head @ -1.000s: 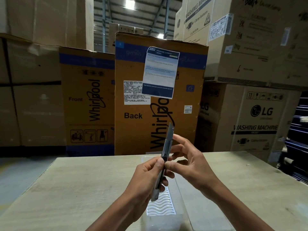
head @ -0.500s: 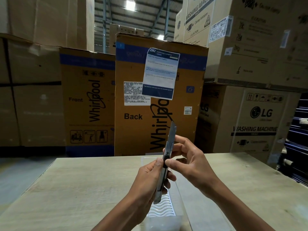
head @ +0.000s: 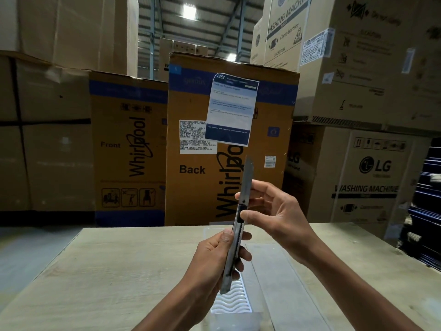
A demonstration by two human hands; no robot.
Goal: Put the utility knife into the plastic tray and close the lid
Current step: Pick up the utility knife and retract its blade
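Head view: knife (head: 238,225) held upright in the air over the bench's near edge, blade out at the top. Left hand (head: 214,261) wraps the lower handle, closed tight. Right hand (head: 274,211) half open, thumb on the slider and fingertips pinching the upper body. Tray (head: 232,301) lies open on the bench right below the hands, lid (head: 269,271) flat beside it. Knife looks light, stiff, smooth metal, likely slippery; best gripped at the handle, clear of the sharp blade.

Utility knife (head: 236,235) upright in both hands, above open plastic tray (head: 231,302).
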